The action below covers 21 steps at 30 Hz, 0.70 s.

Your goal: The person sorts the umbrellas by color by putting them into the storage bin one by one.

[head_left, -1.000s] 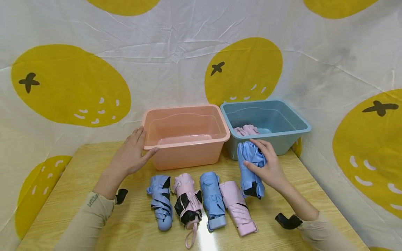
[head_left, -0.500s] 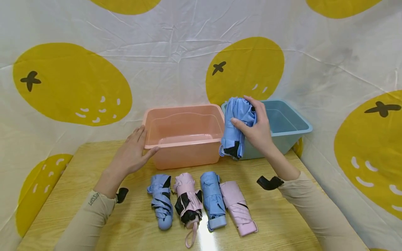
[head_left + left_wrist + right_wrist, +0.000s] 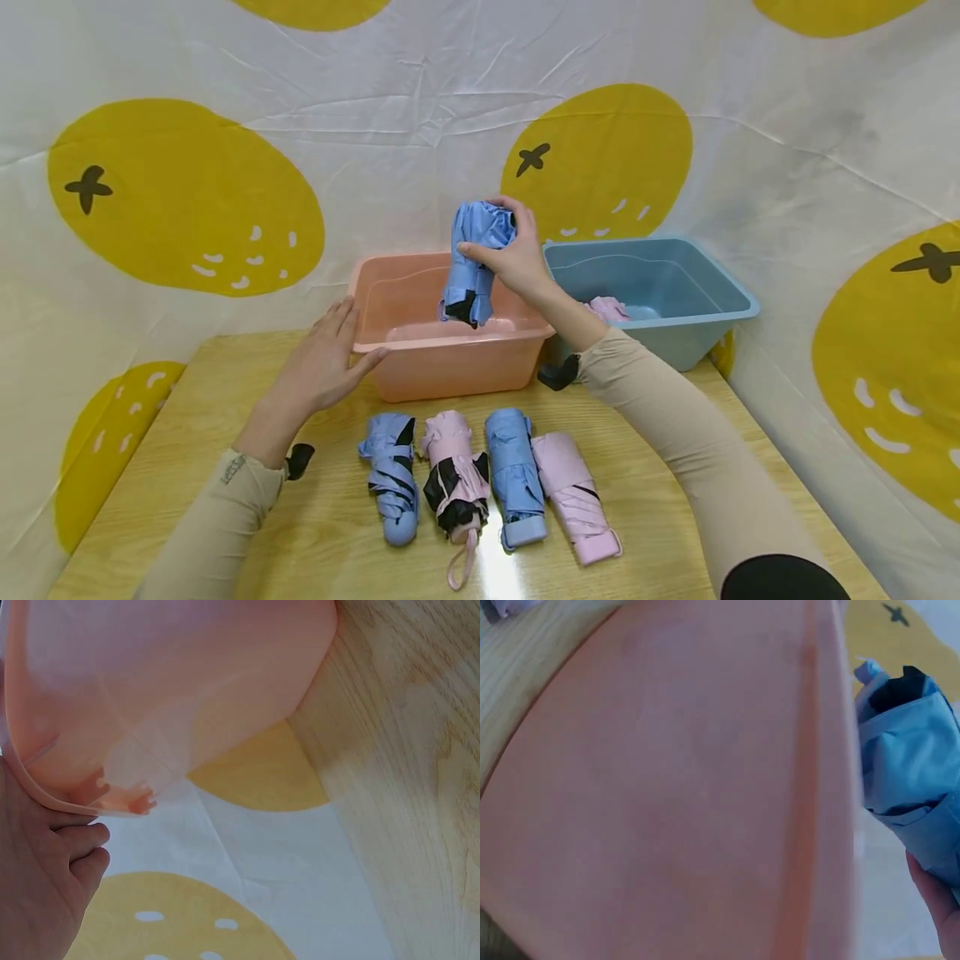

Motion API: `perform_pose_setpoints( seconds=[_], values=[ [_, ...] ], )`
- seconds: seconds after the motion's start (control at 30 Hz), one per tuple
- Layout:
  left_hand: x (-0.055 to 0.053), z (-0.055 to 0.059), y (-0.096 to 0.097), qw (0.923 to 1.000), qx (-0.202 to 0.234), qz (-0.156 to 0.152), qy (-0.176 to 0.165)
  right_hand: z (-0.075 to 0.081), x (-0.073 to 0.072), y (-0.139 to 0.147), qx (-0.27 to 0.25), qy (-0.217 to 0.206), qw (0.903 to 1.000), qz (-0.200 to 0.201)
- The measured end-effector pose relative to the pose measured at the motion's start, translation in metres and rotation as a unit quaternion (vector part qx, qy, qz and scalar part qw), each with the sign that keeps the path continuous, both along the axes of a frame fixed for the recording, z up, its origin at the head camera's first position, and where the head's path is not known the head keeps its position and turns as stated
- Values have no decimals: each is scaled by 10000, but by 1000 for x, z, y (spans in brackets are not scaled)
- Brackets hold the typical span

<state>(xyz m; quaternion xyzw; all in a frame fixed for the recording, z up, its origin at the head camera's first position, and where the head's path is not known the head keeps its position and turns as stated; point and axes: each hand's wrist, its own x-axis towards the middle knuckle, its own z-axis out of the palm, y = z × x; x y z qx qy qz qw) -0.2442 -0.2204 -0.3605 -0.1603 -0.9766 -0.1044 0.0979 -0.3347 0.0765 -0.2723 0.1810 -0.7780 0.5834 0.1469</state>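
A folded blue umbrella [image 3: 474, 260] with a black patch is gripped between the thumb and fingers of my right hand [image 3: 519, 254]. It hangs nearly upright above the salmon-pink bin [image 3: 450, 371]; in the right wrist view the umbrella [image 3: 907, 761] shows beyond the bin's rim. My left hand [image 3: 318, 360] rests against the bin's left front corner, fingers extended along the side and thumb at the front rim. On the table lie a blue umbrella [image 3: 393, 479], a pink-and-black one [image 3: 454, 479], another blue umbrella [image 3: 516, 479] and a pink one [image 3: 573, 496].
A teal bin [image 3: 693, 333] stands right of the pink bin, with a pink folded umbrella [image 3: 609, 309] partly visible inside; my right forearm covers part of it. Behind the wooden table [image 3: 202, 408] hangs a white cloth [image 3: 405, 167] with yellow fruit shapes.
My right hand has lifted the blue umbrella from in front of the teal bin, then carried it left, over the pink bin. The left hand has stayed at the bin's corner.
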Motion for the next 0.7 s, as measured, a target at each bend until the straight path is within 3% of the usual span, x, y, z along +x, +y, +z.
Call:
perform_pose_setpoints(
  seconds=[0.13, 0.33, 0.47, 0.7],
  values=[
    [0, 2, 0, 10000, 14, 26, -36, -17, -23, -23, 302, -139, 9994, -21],
    [2, 1, 3, 9998, 14, 40, -168, -36, -43, -48, 970, -548, 9938, 46],
    [3, -1, 4, 9999, 50, 51, -104, -46, -52, -59, 1378, -796, 9867, 320],
    [5, 1, 7, 9999, 34, 55, -85, -69, -61, -68, 2408, -631, 9659, 708]
  ],
)
